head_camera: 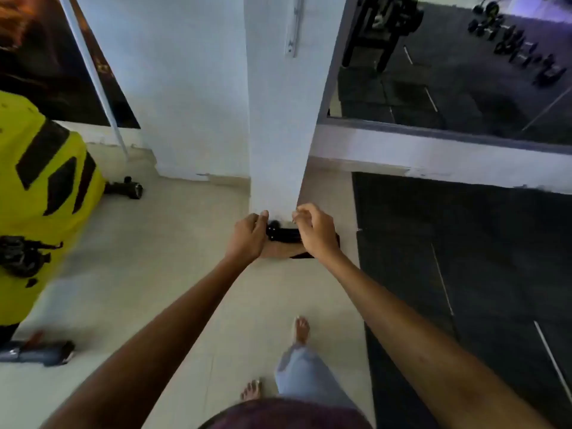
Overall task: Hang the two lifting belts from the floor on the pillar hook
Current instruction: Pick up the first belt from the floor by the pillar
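left hand point(247, 235): grip closed on black belt point(284, 235) | right hand point(314, 230): fingers curled, apparently gripping it | location: floor point(154, 274) at pillar point(278, 119) base

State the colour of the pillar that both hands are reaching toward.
White: the pillar is plain white, seen in the head view, the only view.

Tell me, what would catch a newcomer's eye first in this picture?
Two bare arms reach forward to the foot of a white pillar, where the left hand and right hand meet over a dark belt lying on the pale floor. At the left edge looms a bright yellow object with black patches.
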### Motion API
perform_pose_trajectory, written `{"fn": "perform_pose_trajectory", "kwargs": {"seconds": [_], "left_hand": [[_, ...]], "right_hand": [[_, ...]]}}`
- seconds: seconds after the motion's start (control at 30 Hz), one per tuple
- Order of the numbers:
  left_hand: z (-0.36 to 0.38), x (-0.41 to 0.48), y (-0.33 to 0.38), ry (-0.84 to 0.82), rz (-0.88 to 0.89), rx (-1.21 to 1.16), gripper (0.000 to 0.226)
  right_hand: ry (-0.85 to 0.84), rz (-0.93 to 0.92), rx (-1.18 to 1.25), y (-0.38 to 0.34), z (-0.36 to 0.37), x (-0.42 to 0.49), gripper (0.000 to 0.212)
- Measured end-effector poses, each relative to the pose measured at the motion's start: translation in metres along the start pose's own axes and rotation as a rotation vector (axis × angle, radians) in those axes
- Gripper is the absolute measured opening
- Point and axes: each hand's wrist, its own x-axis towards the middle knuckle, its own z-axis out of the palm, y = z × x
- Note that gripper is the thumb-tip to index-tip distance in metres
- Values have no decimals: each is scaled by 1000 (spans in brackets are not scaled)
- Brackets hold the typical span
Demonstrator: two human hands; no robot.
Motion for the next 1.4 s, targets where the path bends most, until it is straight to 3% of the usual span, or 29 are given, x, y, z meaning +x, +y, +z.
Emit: {"fn": "perform_pose_trajectory", "kwargs": {"seconds": [0.2, 0.43, 0.63, 0.83, 1.0, 1.1, 1.17, 1.27, 1.4], "left_hand": [[41, 117, -14, 19, -284, -90, 39], [85, 252, -55, 57, -610, -155, 46], [147, 372, -166, 47, -782, -185, 40], [241, 469, -368, 38, -952, -198, 31], [320, 530, -535, 148, -1121, -342, 63], [349, 559, -565, 184, -1156, -626, 56], [365, 570, -575, 309, -1164, -830, 63], [380, 577, -575, 428, -1191, -835, 75], [366, 572, -550, 478, -1144, -974, 41]], "right_hand": [[-210, 108, -8, 37, 36, 133, 23], [-464, 216, -120, 104, 108, 272, 22], [-614, 319, -182, 212, 214, 367, 21], [-612, 426, -186, 371, 355, 441, 32], [-580, 487, -179, 493, 445, 479, 42], [-556, 541, -149, 544, 475, 494, 46], [-546, 551, -142, 570, 488, 501, 49], [-506, 504, -168, 584, 490, 506, 47], [-365, 333, -229, 555, 461, 499, 35]]}}
